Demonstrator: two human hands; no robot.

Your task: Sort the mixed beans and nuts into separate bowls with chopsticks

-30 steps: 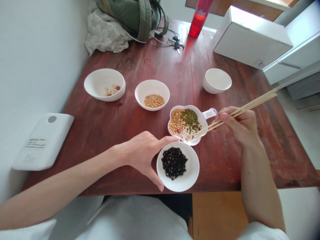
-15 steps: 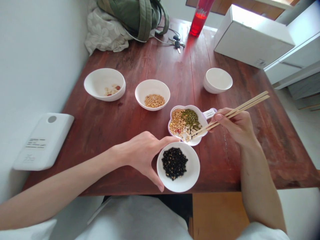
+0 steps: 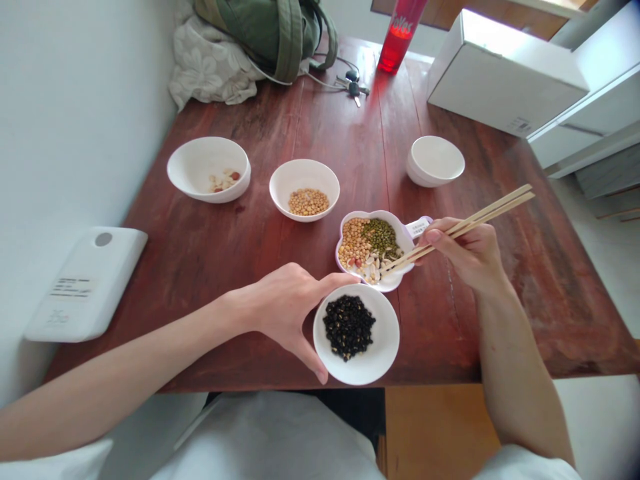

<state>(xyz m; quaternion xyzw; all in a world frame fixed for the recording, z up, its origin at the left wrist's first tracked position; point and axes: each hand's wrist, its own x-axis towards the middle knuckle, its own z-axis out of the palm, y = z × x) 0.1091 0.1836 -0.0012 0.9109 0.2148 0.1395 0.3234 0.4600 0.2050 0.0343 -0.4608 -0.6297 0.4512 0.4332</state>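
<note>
My left hand (image 3: 295,310) curves round the left side of a white bowl (image 3: 385,353) at the table's front edge, thumb and fingers on its rim. Black beans (image 3: 349,327) lie in that bowl. Just beyond it is a flower-shaped, purple-rimmed dish (image 3: 393,285) with a labelled handle (image 3: 418,228). Inside the dish are yellow soybeans (image 3: 354,240), green mung beans (image 3: 381,235) and pale seeds (image 3: 374,267) with a few reddish bits. My right hand (image 3: 467,250) grips a pair of wooden chopsticks (image 3: 495,208), their tips down among the pale seeds.
Farther back stand a bowl with peanut-like pieces (image 3: 187,167), a bowl of soybeans (image 3: 283,183) and an empty bowl (image 3: 435,160). A white power bank (image 3: 90,283) lies left. Behind are a green bag (image 3: 250,30), keys (image 3: 354,87), a red bottle (image 3: 399,40) and a white box (image 3: 500,80).
The chopsticks and my right hand have shifted very slightly left, with the tips still in the dish. My left hand stays on the bowl of black beans.
</note>
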